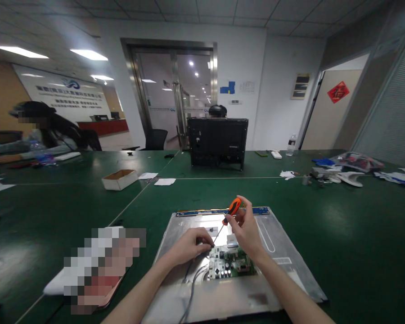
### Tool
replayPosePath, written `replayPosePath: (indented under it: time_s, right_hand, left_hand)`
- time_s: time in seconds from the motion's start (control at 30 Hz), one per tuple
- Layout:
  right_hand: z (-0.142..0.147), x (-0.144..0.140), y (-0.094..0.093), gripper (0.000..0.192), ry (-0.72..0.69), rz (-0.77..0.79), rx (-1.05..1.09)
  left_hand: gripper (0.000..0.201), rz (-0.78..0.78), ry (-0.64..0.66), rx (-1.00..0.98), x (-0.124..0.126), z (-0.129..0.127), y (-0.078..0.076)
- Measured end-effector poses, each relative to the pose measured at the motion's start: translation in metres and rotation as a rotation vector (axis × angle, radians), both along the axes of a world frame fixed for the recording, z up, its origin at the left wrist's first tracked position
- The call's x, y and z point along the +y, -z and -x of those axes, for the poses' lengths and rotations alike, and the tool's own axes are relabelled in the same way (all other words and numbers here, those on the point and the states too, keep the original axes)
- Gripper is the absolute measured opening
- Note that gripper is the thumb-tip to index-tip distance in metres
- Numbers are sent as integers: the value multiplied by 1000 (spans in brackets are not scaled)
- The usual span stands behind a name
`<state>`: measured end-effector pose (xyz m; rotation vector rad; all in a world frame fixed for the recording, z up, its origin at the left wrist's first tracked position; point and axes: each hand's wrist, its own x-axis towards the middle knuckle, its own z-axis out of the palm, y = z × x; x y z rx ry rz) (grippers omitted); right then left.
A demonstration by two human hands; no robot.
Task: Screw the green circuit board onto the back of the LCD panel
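Right hand: my right hand (pixel 245 229) is closed around the orange handle of a screwdriver (pixel 230 212), thumb and fingers pinching it near the top, wrist raised above the panel.
Screwdriver: it tilts from the handle at 1 o'clock down to the tip at 7 o'clock; the tip meets the work just beside my left fingertips (the exact contact point is hidden by them).
Left hand: my left hand (pixel 189 245) lies knuckles up on the metal, fingers curled in and pressed at the upper left corner of the circuit board; I cannot tell whether they pinch something small or only steady the spot.
Circuit board: a green circuit board (pixel 231 265) with dark capacitors sits on the panel, between my two wrists, at 6 o'clock from the screwdriver handle.
Cables: grey cables (pixel 192 283) run from the board's left edge toward 7 o'clock, over the panel's near edge.
Monitor back panel: a silvery monitor back panel (pixel 283 252) lies flat on the green table (pixel 357 234), straight ahead of me, with a blue strip (pixel 259 210) along its far edge.
Surroundings: a black monitor (pixel 218 141) stands upright at 12 o'clock, well apart; a small cardboard box (pixel 119 179) lies at 10 o'clock; a water bottle (pixel 291 145) stands at 1 o'clock (far side of the table).
Other people: one person (pixel 50 130) sits at 10 o'clock, far left.
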<state>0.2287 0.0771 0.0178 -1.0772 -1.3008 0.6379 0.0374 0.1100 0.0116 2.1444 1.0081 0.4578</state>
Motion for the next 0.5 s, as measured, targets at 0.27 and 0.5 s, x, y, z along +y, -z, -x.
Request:
replayPosePath:
  time_s: [0.27,0.5]
  right_hand:
    - [-1,-1,-1,53,52,-60,-84]
    - [-3,-3,0,49,31,-157,-240]
  left_hand:
    - [9,13,-36,-35,-1,-1,3]
    - [11,19,-8,-47,-1,-2,3]
